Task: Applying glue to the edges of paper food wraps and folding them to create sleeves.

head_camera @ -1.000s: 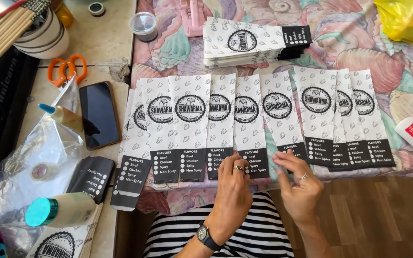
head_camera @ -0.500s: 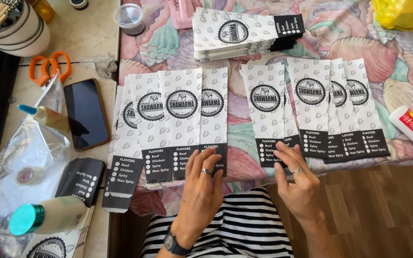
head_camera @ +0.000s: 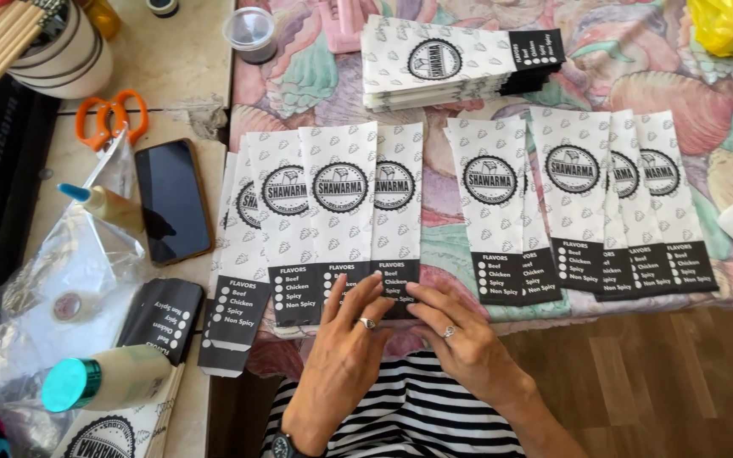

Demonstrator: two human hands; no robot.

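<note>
At the table's near edge: both hands meet on the black ends of a fanned row of paper bags.
Left hand (head_camera: 343, 339): fingers spread flat, pressing on the black end of a bag, ring on one finger, watch at the wrist; it grips nothing.
Right hand (head_camera: 460, 335): fingers stretched leftward, tips touching the black end of the same bags just beside the left hand; ringed, palm down, nothing clasped.
Left bags (head_camera: 332, 220): flat, narrow, white printed paper with a round black emblem and a black bottom band; several overlap like tiles, ends at the table's edge.
Right bags (head_camera: 583, 203): same kind, a second overlapping fan, apart from the left one by a gap of cloth.
Stack (head_camera: 447, 64): more such bags piled flat, lying sideways beyond both fans.
Cloth (head_camera: 332, 85): soft, pastel shell pattern, under all the bags.
Phone (head_camera: 171, 199): dark glossy slab, left of the fans on the pale tabletop.
Scissors (head_camera: 112, 114): orange handles, beyond the phone.
Cup (head_camera: 249, 32): small clear plastic tub; contents cannot be told.
Bowls (head_camera: 61, 55): nested pale rounds holding wooden sticks.
Glue bottle (head_camera: 103, 382): cream plastic, teal cap, lying on its side on clear plastic film.
Floor (head_camera: 663, 382): brown wood planks.
</note>
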